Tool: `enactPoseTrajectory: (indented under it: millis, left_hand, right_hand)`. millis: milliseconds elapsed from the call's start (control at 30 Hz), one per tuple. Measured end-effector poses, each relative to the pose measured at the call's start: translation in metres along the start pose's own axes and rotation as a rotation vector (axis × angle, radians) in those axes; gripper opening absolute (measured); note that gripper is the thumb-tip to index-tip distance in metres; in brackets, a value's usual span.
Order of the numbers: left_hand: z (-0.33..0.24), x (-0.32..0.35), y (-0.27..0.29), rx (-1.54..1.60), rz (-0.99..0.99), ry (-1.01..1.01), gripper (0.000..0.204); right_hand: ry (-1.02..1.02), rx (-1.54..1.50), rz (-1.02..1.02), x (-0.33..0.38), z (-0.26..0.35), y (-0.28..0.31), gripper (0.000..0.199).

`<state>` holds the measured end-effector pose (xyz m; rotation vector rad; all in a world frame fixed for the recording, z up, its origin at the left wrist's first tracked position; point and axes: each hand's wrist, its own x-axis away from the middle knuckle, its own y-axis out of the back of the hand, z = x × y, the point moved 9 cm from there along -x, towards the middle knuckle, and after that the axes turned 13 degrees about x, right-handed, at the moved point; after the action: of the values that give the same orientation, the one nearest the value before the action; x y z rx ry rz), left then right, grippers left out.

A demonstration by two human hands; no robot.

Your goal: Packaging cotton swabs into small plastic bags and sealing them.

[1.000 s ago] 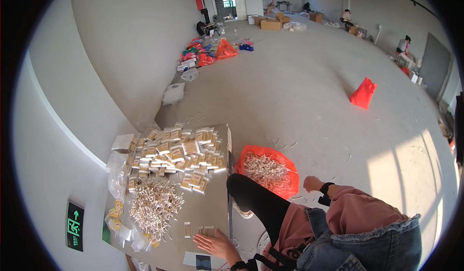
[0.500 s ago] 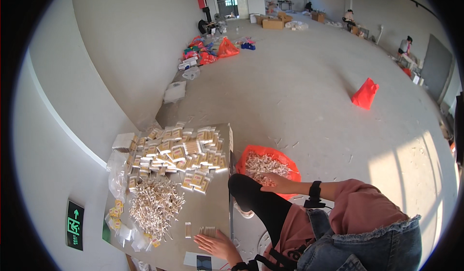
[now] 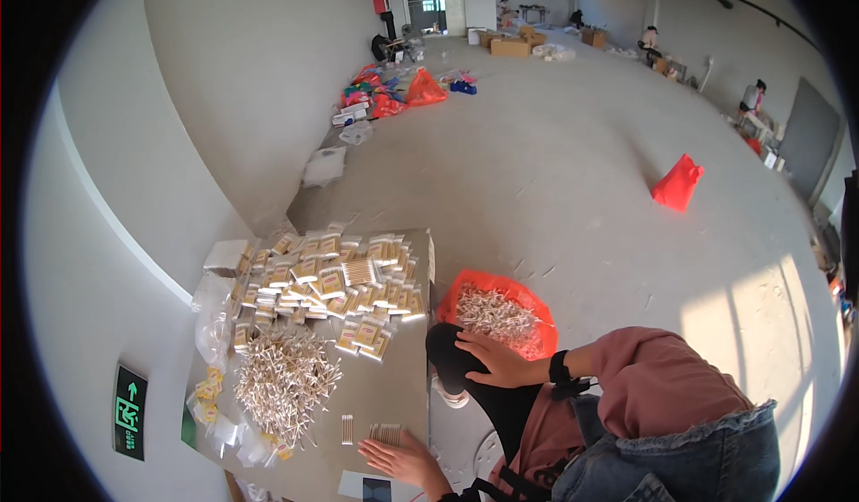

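A short row of cotton swabs (image 3: 386,433) lies side by side on the near part of the grey bench (image 3: 407,368), directly by the left hand (image 3: 398,459). The grip of this hand is flat, with the fingers straight and together, along the lower ends of the row; I cannot tell if it touches them. Just to the left lies a smaller bundle (image 3: 347,429) of swabs, also lined up. The right hand (image 3: 497,361) rests on the black-clothed knee (image 3: 452,350), and its grip is spread loosely, with the fingers apart. Farther left on the bench is a big loose heap (image 3: 286,384) of swabs, and behind it many clear packets (image 3: 344,303) with yellowish cards; some carry a small reddish label, whose print is too small to read. Little yellow cards (image 3: 210,386) and clear bags (image 3: 255,449) lie at the left edge. Beside the bench, on the floor, a red bag (image 3: 543,345) holds many more loose swabs. On the wall at left, a dark sign (image 3: 131,412) shows a green running figure, an arrow and small characters. Farther away, another red bag (image 3: 678,182) stands on the floor, and some people sit along the right wall.
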<state>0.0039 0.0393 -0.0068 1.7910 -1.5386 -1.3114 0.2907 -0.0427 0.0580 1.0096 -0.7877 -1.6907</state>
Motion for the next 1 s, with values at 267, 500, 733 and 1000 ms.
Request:
enactPoseTrajectory:
  millis: [267, 500, 733, 1000]
  left_hand:
    - [-0.005, 0.001, 0.003, -0.005, -0.041, -0.058, 0.078]
    - [-0.027, -0.005, 0.026, -0.046, 0.006, -0.096, 0.083]
    - [-0.013, -0.002, 0.011, 0.088, -0.072, -0.104, 0.081]
    - [-0.007, -0.003, 0.002, 0.103, -0.035, -0.066, 0.083]
  right_hand:
    - [0.171, 0.065, -0.002, -0.005, 0.016, 0.002, 0.061]
    - [0.153, 0.001, -0.035, -0.001, 0.009, 0.000, 0.058]
    - [0.151, -0.058, -0.035, -0.006, 0.007, 0.003, 0.053]
    - [0.133, -0.105, -0.026, -0.007, 0.002, 0.003, 0.052]
